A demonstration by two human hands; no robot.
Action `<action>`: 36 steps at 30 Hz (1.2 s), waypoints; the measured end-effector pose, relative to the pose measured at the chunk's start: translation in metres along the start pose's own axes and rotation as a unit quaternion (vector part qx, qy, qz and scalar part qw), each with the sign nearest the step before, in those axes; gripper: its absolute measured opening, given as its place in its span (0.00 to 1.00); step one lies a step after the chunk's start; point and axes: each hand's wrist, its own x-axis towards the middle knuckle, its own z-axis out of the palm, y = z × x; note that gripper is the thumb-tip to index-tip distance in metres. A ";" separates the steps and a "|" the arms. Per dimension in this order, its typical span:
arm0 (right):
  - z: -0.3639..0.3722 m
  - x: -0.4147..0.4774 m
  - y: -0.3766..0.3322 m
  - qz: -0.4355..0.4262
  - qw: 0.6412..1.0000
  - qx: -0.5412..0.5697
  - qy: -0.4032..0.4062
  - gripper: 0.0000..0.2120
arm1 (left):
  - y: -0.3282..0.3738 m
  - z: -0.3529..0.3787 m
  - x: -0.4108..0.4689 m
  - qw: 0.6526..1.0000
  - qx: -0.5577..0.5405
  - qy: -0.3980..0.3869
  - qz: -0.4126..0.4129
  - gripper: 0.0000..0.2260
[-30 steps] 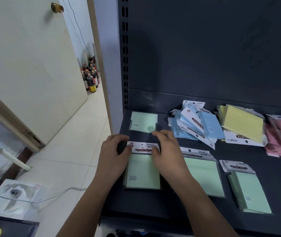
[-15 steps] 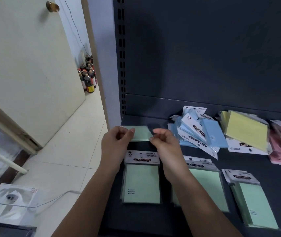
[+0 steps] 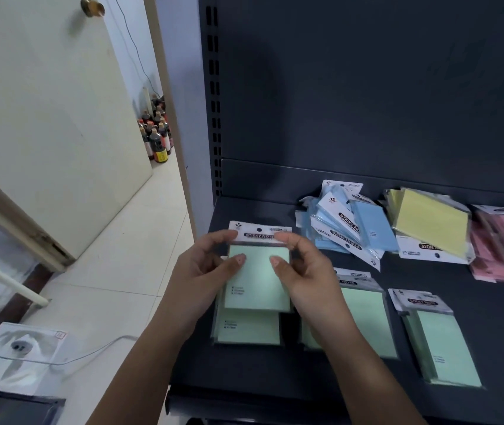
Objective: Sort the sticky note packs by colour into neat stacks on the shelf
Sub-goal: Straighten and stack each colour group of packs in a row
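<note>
Both hands hold one green sticky note pack (image 3: 258, 279) just above the front-left green stack (image 3: 249, 329) on the dark shelf (image 3: 321, 381). My left hand (image 3: 204, 268) pinches its left edge, and my right hand (image 3: 301, 268) pinches its right edge. Two more green stacks lie to the right: one in the middle (image 3: 367, 320) and one at the front right (image 3: 442, 348). Behind them sit a loose blue pile (image 3: 348, 225), a yellow pile (image 3: 431, 225) and a pink pile (image 3: 502, 243).
The shelf's dark back panel (image 3: 367, 87) rises behind the packs. An open door (image 3: 45, 118) stands to the left, with bottles (image 3: 157, 136) on the tiled floor beyond it. A white box (image 3: 14, 354) and a cable lie on the floor at lower left.
My hands picked up the green pack from the back-left of the shelf, turned it label-up and brought it forward over the front-left green stack.
</note>
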 end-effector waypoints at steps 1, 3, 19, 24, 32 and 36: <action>0.000 -0.005 0.000 -0.001 0.999 -0.041 -0.009 0.14 | -0.002 0.002 -0.004 0.999 0.000 0.032 -0.008 0.10; 0.002 -0.014 -0.001 -0.027 0.988 -0.153 -0.017 0.16 | -0.009 0.004 -0.009 0.994 0.039 0.103 -0.003 0.08; 0.015 -0.035 0.009 -0.064 0.921 -0.378 -0.068 0.23 | -0.034 0.015 -0.013 0.933 0.315 0.153 0.088 0.09; 0.002 -0.049 0.003 -0.112 0.932 -0.339 -0.056 0.25 | -0.028 0.022 -0.014 0.909 0.364 0.168 0.112 0.08; -0.087 -0.058 0.015 -0.003 0.938 -0.329 0.109 0.24 | -0.021 0.075 -0.029 0.851 0.478 0.017 0.217 0.14; -0.095 -0.062 0.027 0.052 0.955 -0.276 0.098 0.27 | -0.039 0.096 -0.029 0.793 0.576 -0.015 0.198 0.24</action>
